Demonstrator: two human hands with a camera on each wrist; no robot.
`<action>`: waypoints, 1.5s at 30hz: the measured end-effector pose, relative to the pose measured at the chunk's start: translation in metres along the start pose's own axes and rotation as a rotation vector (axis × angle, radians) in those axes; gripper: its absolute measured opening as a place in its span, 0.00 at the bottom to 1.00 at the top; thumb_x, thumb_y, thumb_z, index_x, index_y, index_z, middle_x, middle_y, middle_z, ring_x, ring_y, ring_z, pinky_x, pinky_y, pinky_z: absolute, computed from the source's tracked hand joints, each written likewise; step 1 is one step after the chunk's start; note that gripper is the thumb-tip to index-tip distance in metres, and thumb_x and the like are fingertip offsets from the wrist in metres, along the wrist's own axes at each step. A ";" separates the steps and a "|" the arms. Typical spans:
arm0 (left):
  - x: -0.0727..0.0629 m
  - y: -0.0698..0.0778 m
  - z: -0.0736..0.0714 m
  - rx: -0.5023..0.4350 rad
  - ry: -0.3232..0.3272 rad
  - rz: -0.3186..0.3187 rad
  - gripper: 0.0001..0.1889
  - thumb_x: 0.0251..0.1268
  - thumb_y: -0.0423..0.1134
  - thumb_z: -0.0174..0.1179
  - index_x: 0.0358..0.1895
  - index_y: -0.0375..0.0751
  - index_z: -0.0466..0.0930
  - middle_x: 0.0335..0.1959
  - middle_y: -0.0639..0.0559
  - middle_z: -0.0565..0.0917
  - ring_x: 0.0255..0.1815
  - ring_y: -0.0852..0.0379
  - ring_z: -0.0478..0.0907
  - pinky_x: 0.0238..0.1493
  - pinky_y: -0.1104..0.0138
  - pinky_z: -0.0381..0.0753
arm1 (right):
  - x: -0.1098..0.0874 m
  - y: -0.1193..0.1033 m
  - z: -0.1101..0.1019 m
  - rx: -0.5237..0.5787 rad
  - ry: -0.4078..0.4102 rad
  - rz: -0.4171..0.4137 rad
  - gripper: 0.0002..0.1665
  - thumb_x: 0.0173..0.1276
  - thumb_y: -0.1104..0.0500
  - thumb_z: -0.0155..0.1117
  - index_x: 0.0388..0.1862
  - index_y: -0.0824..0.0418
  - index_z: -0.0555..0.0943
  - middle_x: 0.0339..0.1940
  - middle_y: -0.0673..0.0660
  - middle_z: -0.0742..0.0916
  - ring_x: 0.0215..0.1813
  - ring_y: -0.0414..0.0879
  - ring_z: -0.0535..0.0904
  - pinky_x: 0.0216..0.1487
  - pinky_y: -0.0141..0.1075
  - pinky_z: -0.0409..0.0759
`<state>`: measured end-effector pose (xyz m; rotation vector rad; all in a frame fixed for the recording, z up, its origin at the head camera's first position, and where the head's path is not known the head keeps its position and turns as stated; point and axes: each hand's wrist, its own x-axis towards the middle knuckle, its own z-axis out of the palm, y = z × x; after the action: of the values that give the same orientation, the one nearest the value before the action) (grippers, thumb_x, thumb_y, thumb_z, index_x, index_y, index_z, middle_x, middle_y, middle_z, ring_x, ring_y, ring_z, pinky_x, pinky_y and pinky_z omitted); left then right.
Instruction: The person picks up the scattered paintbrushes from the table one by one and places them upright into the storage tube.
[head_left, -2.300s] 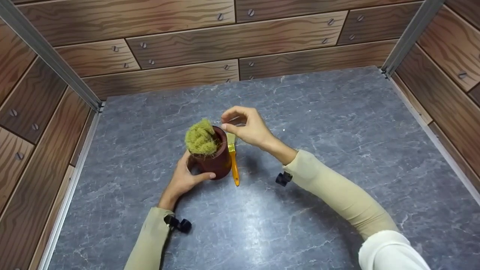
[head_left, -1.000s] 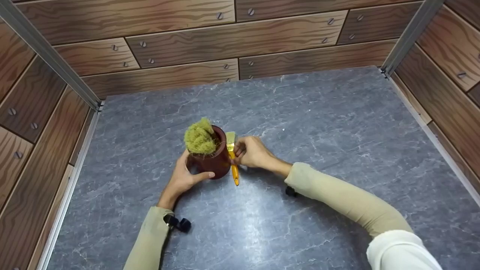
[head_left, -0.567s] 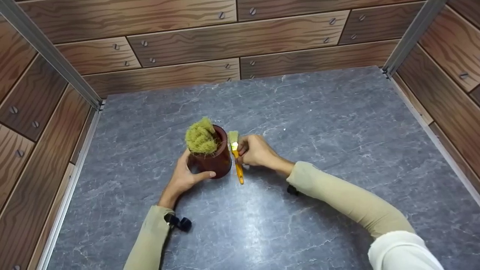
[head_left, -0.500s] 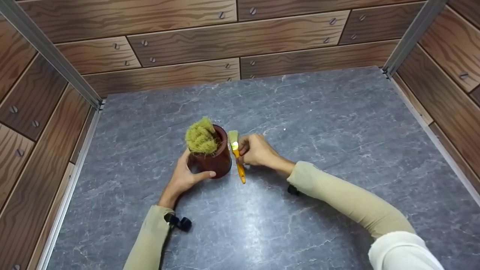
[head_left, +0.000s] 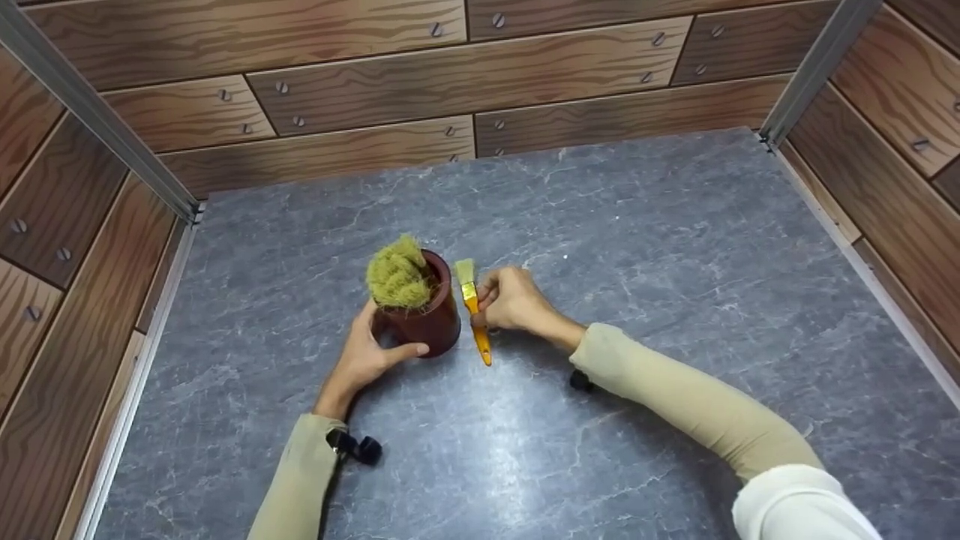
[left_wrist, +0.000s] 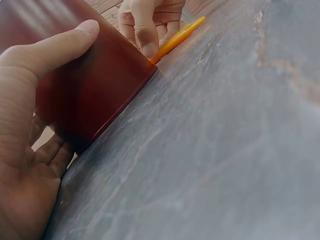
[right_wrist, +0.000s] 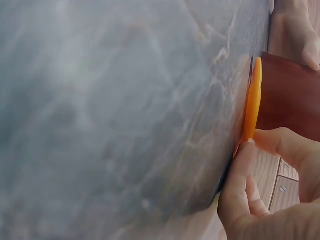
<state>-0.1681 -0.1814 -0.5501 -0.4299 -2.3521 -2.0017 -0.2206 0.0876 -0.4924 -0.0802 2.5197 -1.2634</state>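
A dark reddish-brown cylindrical pot stands on the grey marbled table, a fuzzy yellow-green tuft poking out over its left rim. My left hand grips the pot's near left side low down; in the left wrist view the thumb lies along its wall. Just right of the pot is a paintbrush with an orange handle, gold ferrule and pale bristles pointing away. My right hand pinches its handle between thumb and fingers. In the right wrist view the orange handle runs close along the tabletop.
The grey marbled tabletop stretches around both hands. Wood-plank-patterned panels rise at the back and both sides, with metal posts at the corners. Small black wrist cameras hang by the cuffs.
My right hand has come down from beside the pot's rim and taken the paintbrush's handle. The brush's handle end has swung slightly right, away from the pot. My left hand stays on the pot.
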 end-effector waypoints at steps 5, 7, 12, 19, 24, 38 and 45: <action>0.000 0.001 -0.001 0.002 -0.001 -0.005 0.53 0.45 0.34 0.88 0.78 0.51 0.70 0.70 0.54 0.81 0.74 0.55 0.76 0.82 0.57 0.66 | 0.000 -0.001 0.002 -0.024 -0.004 0.001 0.19 0.46 0.69 0.87 0.34 0.59 0.87 0.30 0.52 0.91 0.32 0.43 0.87 0.36 0.33 0.89; 0.000 0.002 -0.001 0.005 -0.003 -0.007 0.53 0.45 0.34 0.88 0.78 0.51 0.69 0.70 0.54 0.81 0.74 0.55 0.76 0.82 0.57 0.66 | 0.000 -0.001 0.002 -0.046 0.006 -0.008 0.18 0.45 0.67 0.88 0.33 0.58 0.88 0.29 0.52 0.92 0.31 0.42 0.87 0.36 0.33 0.88; 0.000 0.002 0.000 0.005 -0.005 -0.009 0.53 0.45 0.35 0.88 0.78 0.51 0.69 0.71 0.54 0.81 0.74 0.55 0.76 0.83 0.57 0.65 | 0.000 0.001 0.002 -0.080 0.019 -0.026 0.16 0.43 0.65 0.88 0.31 0.57 0.89 0.27 0.51 0.92 0.29 0.42 0.85 0.36 0.34 0.87; 0.000 0.000 -0.001 -0.009 -0.023 -0.003 0.52 0.48 0.35 0.87 0.79 0.53 0.69 0.72 0.54 0.80 0.75 0.53 0.75 0.81 0.60 0.68 | 0.003 0.008 -0.005 0.042 -0.066 -0.041 0.13 0.48 0.67 0.84 0.31 0.59 0.89 0.28 0.53 0.91 0.30 0.42 0.85 0.35 0.31 0.84; -0.001 0.001 -0.001 -0.011 -0.019 -0.015 0.52 0.49 0.35 0.87 0.79 0.53 0.68 0.71 0.53 0.81 0.74 0.53 0.76 0.78 0.63 0.71 | 0.007 0.015 -0.012 0.226 -0.164 -0.020 0.11 0.52 0.71 0.78 0.35 0.64 0.89 0.27 0.54 0.91 0.28 0.42 0.86 0.33 0.31 0.88; 0.000 0.003 -0.001 0.018 -0.013 -0.003 0.52 0.46 0.35 0.88 0.78 0.53 0.70 0.70 0.56 0.81 0.73 0.56 0.77 0.80 0.59 0.69 | 0.009 0.028 -0.028 0.485 -0.304 -0.027 0.17 0.66 0.71 0.72 0.54 0.72 0.88 0.41 0.55 0.93 0.32 0.41 0.88 0.35 0.31 0.89; 0.000 0.001 -0.001 0.018 -0.012 -0.004 0.51 0.46 0.36 0.88 0.78 0.52 0.71 0.70 0.54 0.82 0.72 0.54 0.77 0.79 0.61 0.70 | 0.001 0.024 -0.038 0.661 -0.366 -0.098 0.13 0.70 0.74 0.68 0.52 0.71 0.87 0.39 0.56 0.93 0.40 0.46 0.91 0.47 0.39 0.92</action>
<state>-0.1679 -0.1823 -0.5492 -0.4381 -2.3786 -1.9832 -0.2314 0.1314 -0.4906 -0.2548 1.7202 -1.8574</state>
